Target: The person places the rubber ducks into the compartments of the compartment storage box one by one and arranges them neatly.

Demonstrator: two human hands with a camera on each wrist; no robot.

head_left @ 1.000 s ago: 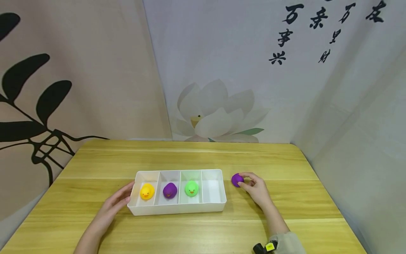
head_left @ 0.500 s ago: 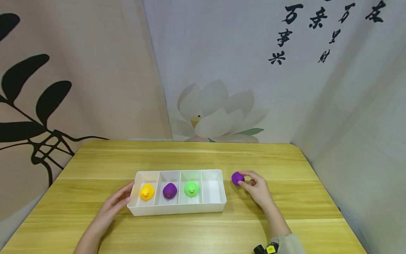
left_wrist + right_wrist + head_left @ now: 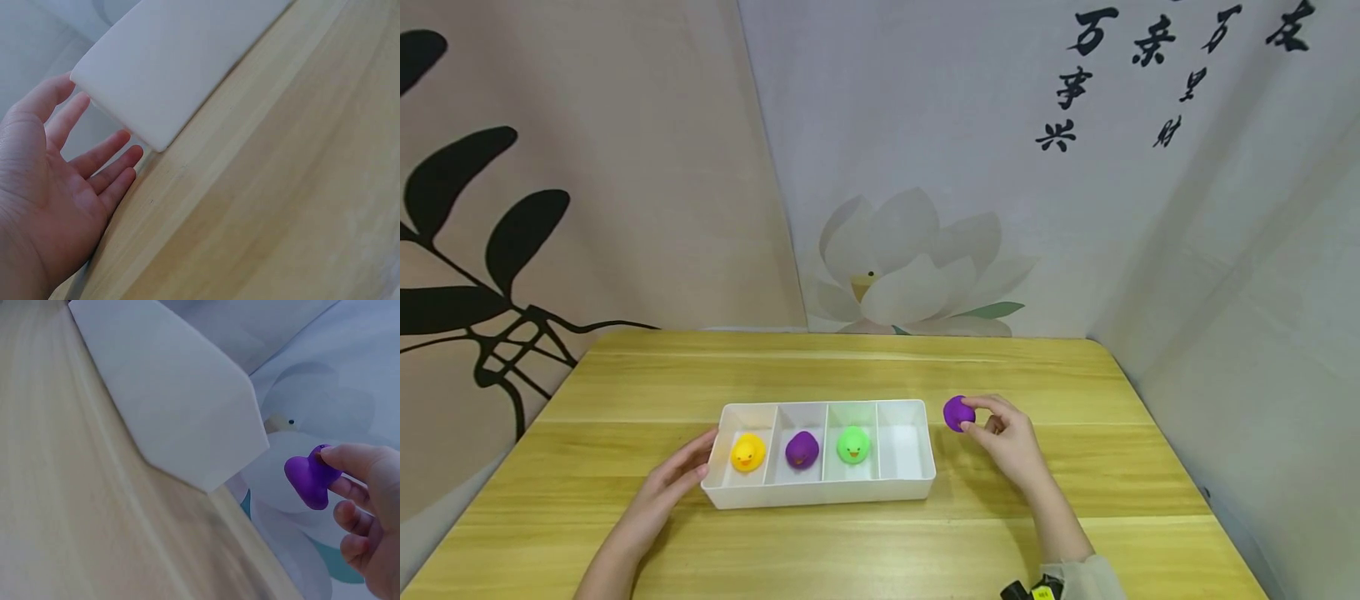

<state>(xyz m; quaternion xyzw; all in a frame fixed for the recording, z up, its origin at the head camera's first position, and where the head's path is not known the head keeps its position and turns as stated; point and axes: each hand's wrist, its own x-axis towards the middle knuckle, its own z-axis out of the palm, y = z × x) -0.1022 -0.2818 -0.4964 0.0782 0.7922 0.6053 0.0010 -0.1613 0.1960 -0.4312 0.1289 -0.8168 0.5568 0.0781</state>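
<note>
A white tray (image 3: 820,495) with a row of compartments rests on the table. From left to right it holds a yellow rubber duck (image 3: 748,452), a purple rubber duck (image 3: 802,450) and a green rubber duck (image 3: 853,445); its rightmost compartment is bare. My left hand (image 3: 672,482) touches the tray's left end, its fingers loosely extended in the left wrist view. To the right of the tray, my right hand (image 3: 1009,442) pinches another purple rubber duck (image 3: 307,479) between thumb and fingers, raised off the table.
The wooden table (image 3: 835,558) extends around the tray on every side. Behind it hangs a pale cloth (image 3: 925,125) printed with a lotus and dark characters. A black device with a yellow label (image 3: 1042,593) sits at the right wrist.
My right hand has lifted the purple rubber duck from the table and shifted it slightly left, towards the tray. My left hand and the tray have stayed in place.
</note>
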